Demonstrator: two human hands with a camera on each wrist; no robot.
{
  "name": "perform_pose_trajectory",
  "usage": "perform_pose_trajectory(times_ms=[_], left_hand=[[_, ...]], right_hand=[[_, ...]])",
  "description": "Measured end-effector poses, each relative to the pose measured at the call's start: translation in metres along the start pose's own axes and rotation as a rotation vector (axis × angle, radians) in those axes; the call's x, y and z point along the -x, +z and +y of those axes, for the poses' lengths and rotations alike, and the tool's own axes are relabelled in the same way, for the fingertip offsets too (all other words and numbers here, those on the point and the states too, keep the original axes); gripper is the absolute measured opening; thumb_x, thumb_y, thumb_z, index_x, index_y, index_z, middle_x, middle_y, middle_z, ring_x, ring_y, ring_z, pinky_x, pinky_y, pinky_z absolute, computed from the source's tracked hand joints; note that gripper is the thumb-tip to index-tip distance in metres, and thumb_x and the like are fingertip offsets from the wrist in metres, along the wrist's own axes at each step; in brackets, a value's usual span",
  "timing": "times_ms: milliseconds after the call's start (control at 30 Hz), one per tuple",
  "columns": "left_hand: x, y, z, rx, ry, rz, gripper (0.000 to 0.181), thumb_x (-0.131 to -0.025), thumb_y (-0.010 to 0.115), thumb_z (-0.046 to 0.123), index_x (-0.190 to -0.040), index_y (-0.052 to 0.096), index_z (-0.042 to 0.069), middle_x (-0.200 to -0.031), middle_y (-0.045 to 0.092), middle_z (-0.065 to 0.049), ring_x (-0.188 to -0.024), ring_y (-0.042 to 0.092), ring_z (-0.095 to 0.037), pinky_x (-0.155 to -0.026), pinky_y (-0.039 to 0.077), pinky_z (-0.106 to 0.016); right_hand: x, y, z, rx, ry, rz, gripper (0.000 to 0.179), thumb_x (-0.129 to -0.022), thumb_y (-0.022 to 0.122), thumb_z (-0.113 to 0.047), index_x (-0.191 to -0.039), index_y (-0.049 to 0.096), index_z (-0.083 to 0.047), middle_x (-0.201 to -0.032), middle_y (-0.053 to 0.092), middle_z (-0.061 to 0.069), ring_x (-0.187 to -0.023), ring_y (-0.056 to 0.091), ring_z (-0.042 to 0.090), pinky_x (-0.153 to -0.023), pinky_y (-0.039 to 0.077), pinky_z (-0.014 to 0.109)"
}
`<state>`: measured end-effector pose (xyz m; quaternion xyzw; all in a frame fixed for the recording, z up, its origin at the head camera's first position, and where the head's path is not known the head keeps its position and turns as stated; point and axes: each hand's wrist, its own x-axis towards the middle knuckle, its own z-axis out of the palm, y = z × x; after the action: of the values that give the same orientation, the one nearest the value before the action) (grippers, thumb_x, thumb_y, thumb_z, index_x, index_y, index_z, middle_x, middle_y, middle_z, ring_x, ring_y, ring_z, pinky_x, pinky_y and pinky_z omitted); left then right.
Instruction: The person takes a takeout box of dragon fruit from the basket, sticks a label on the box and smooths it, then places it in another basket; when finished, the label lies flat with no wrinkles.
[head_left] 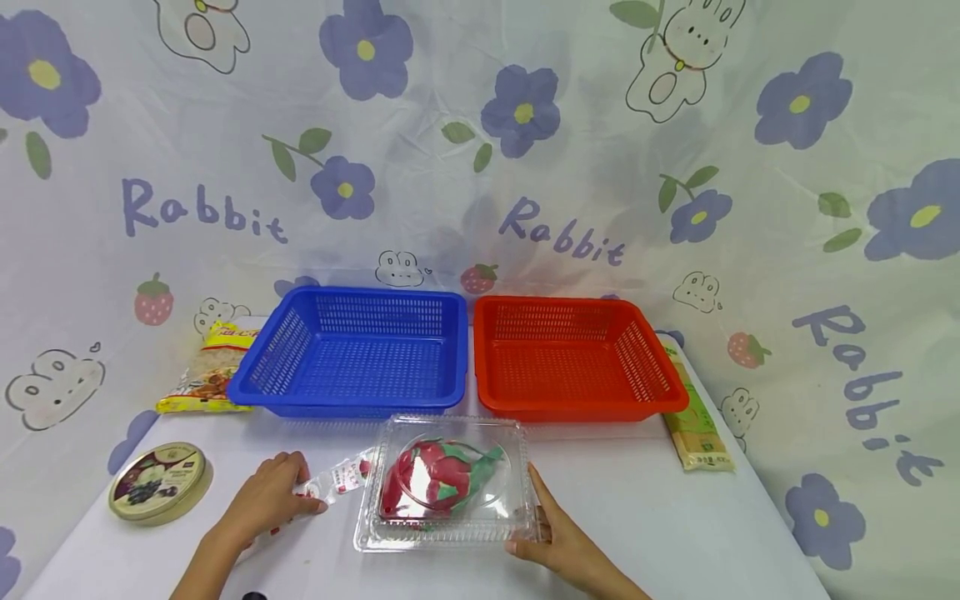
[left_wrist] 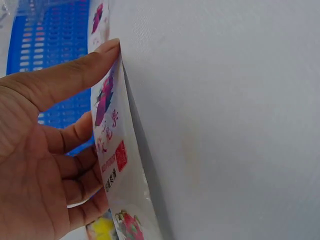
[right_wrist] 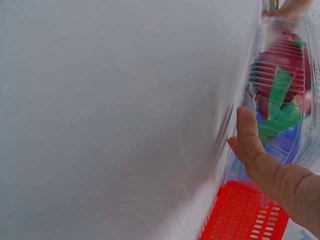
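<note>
Where hands overlap them, printed strip, clear box partly hidden

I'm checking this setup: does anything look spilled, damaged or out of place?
Two small oddities: a dark object at the head view's bottom edge, too cut off to identify, and a faint yellowish mark on the otherwise plain white tabletop.

White table beneath clear box, blue basket, red basket, round tin.
</note>
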<state>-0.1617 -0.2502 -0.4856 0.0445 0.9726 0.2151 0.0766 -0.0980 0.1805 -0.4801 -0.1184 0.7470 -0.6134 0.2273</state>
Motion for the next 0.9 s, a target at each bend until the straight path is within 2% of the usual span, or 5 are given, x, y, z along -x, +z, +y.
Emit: perform_pose_trajectory(times_ms=[200, 533, 733, 833, 900], left_hand=[[0.0033, -0.0001, -0.0002, 0.031, -0.046, -0.031, 0.054, -0.069, 0.087, 0.043, -0.095, 0.055, 0.008, -0.069, 0.05, -0.001, -0.062, 0.047, -0.018, -0.061, 0.035, -0.034], [0.0021, -0.0034, 0.0, 0.001, -0.064, -0.078, 0.042, -0.072, 0.084, 0.046, -0.091, 0.067, 0.012, -0.076, 0.058, 0.0, -0.071, 0.048, -0.018, -0.067, 0.037, -0.039], [-0.0013, -0.0036, -0.0041, 0.099, -0.12, -0.144, 0.059, -0.075, 0.083, 0.044, -0.11, 0.07, -0.001, -0.094, 0.068, -0.011, -0.081, 0.058, -0.022, -0.076, 0.05, -0.049], [-0.0025, -0.0028, -0.0068, 0.143, -0.123, -0.153, 0.052, -0.077, 0.083, 0.039, -0.107, 0.071, -0.002, -0.096, 0.069, -0.012, -0.085, 0.059, -0.022, -0.081, 0.051, -0.051], [-0.0021, -0.0028, -0.0079, 0.185, -0.115, -0.164, 0.038, -0.079, 0.082, 0.035, -0.096, 0.071, 0.002, -0.086, 0.064, -0.007, -0.081, 0.055, -0.02, -0.074, 0.05, -0.043]], right_hand=[[-0.0001, 0.0004, -0.0001, -0.007, 0.003, 0.003, 0.105, -0.092, 0.071, -0.021, -0.159, -0.01, -0.014, -0.137, 0.047, 0.034, -0.119, 0.059, 0.036, -0.096, 0.053, 0.041], [0.0, 0.0006, -0.001, 0.0, 0.002, 0.008, 0.105, -0.092, 0.071, -0.023, -0.16, -0.008, -0.015, -0.139, 0.045, 0.035, -0.119, 0.059, 0.037, -0.095, 0.053, 0.041], [0.0002, -0.0003, -0.0003, 0.006, -0.004, 0.008, 0.105, -0.092, 0.072, -0.022, -0.16, -0.008, -0.014, -0.135, 0.05, 0.033, -0.117, 0.061, 0.036, -0.092, 0.055, 0.037], [0.001, -0.0005, -0.0015, 0.014, -0.007, 0.01, 0.104, -0.092, 0.072, -0.022, -0.16, -0.007, -0.013, -0.134, 0.051, 0.033, -0.115, 0.062, 0.035, -0.092, 0.055, 0.038], [0.0016, -0.0007, -0.002, 0.015, -0.007, 0.01, 0.104, -0.092, 0.072, -0.021, -0.16, -0.007, -0.013, -0.134, 0.051, 0.033, -0.115, 0.062, 0.035, -0.092, 0.055, 0.04]])
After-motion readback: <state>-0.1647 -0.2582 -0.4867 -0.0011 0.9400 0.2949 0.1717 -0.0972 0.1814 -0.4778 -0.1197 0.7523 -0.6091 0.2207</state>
